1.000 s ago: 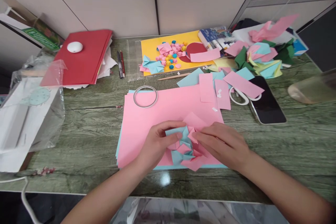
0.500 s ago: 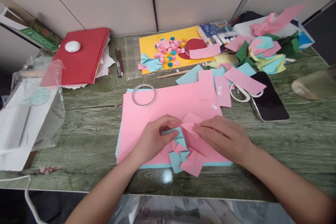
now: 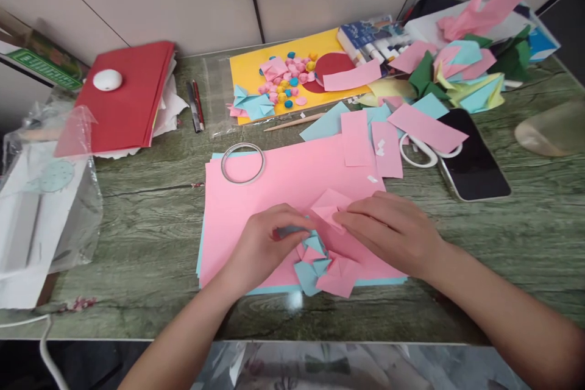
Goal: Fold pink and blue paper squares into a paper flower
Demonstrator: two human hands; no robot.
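Observation:
My left hand [image 3: 267, 247] is closed, thumb and forefinger pinching the upper edge of a blue folded paper piece [image 3: 307, 274] in a joined pink-and-blue paper cluster. With its fingertips pressed together, my right hand [image 3: 395, 231] grips a pink folded paper piece [image 3: 329, 200] just above that cluster. Another folded pink paper piece [image 3: 340, 274] sits at the cluster's lower right. Beneath both hands lies a stack of pink sheets [image 3: 287, 186] with blue sheets showing at its edges. My fingers partly hide where the pieces meet.
A roll of narrow tape [image 3: 243, 163] rests on the stack's upper left. White-handled scissors [image 3: 418, 155] and a phone [image 3: 475, 164] lie at right. Behind are a yellow sheet [image 3: 249, 70] with small paper bits, markers [image 3: 379, 52] and paper flowers [image 3: 466, 70]. A red folder [image 3: 128, 103] is at left.
The view has shifted slightly. The blue piece at my left fingertips has tilted, showing less of its face. My right hand still pinches the pink piece, which has turned a little.

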